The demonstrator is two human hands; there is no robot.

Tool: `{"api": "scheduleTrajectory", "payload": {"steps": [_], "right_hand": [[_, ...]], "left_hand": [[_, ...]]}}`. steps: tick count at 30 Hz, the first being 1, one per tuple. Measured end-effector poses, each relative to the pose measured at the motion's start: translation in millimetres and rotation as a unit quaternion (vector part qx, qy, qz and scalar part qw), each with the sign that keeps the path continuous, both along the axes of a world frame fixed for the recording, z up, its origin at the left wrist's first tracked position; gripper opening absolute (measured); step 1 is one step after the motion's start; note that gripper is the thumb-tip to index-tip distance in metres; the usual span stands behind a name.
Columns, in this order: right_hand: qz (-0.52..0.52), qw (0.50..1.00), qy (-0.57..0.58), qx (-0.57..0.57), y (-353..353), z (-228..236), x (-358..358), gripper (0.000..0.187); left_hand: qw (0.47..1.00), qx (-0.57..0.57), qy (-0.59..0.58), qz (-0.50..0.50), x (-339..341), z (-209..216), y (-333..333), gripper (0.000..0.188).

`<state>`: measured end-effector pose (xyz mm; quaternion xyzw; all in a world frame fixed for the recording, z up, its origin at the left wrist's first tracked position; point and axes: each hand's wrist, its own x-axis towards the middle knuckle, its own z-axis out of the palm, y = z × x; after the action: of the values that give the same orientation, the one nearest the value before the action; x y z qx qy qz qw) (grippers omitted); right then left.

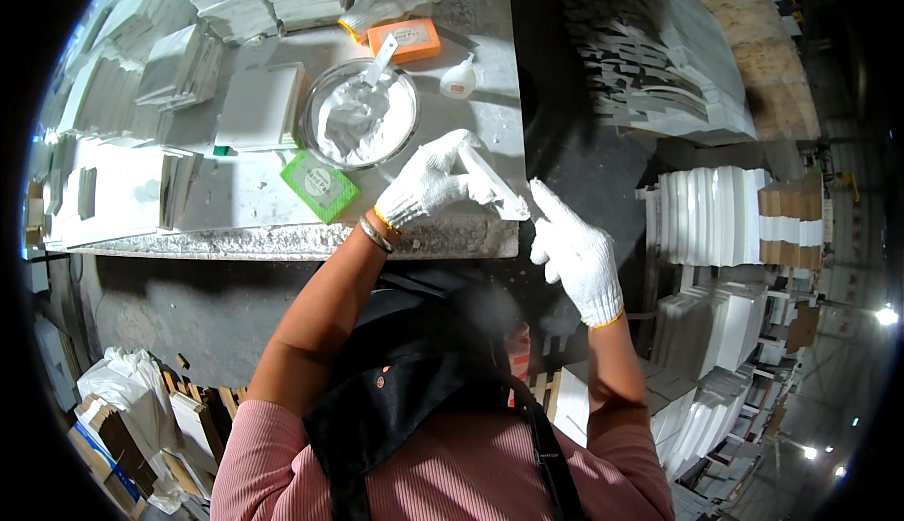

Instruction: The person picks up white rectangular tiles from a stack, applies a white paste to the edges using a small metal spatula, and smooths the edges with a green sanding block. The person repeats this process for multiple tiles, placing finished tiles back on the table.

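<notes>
My left hand (426, 182), in a white knit glove, grips a narrow white tile (492, 182) that tilts down toward the right near the table's edge. Just right of the tile, my gloved right hand (576, 255) is open, its index finger stretched toward the tile's lower end with a small gap between them. Behind my left hand stands a clear round bowl (411, 135) of white paste or powder (353, 125), a scraper (382, 57) resting in it. A green hand pad (320, 187) lies beside my left wrist.
On the table (226, 203) are an orange hand pad (407, 40), a white squeeze bottle (458, 80), a loose glove (395, 1) and a square tile stack (259, 106). More tile stacks (179, 64) fill its left side. Stacked slabs (711, 215) stand to the right.
</notes>
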<state>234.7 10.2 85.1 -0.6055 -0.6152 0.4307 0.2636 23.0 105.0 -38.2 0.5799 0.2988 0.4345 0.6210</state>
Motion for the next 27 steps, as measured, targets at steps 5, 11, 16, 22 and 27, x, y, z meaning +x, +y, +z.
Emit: {"api": "scheduleTrajectory", "payload": {"steps": [5,11,16,22,27], "right_hand": [[-0.062,0.996,0.065,0.017,-9,-15,-10,0.046],[-0.057,0.994,0.071,0.056,-9,-24,-15,0.048],[-0.107,0.99,0.094,0.011,-21,-22,-15,0.049],[-0.096,0.989,0.074,0.081,-10,-30,-27,0.051],[-0.12,0.988,0.09,0.029,-22,-22,-23,0.051]], "left_hand": [[1.0,-0.028,-0.012,-0.003,2,6,-4,0.043],[0.997,-0.068,-0.038,-0.01,0,6,-8,0.042],[0.996,-0.069,-0.053,-0.004,2,1,-11,0.042],[0.999,-0.029,-0.038,0.02,2,4,-11,0.039],[0.999,-0.044,-0.014,0.019,1,0,-13,0.041]]}}
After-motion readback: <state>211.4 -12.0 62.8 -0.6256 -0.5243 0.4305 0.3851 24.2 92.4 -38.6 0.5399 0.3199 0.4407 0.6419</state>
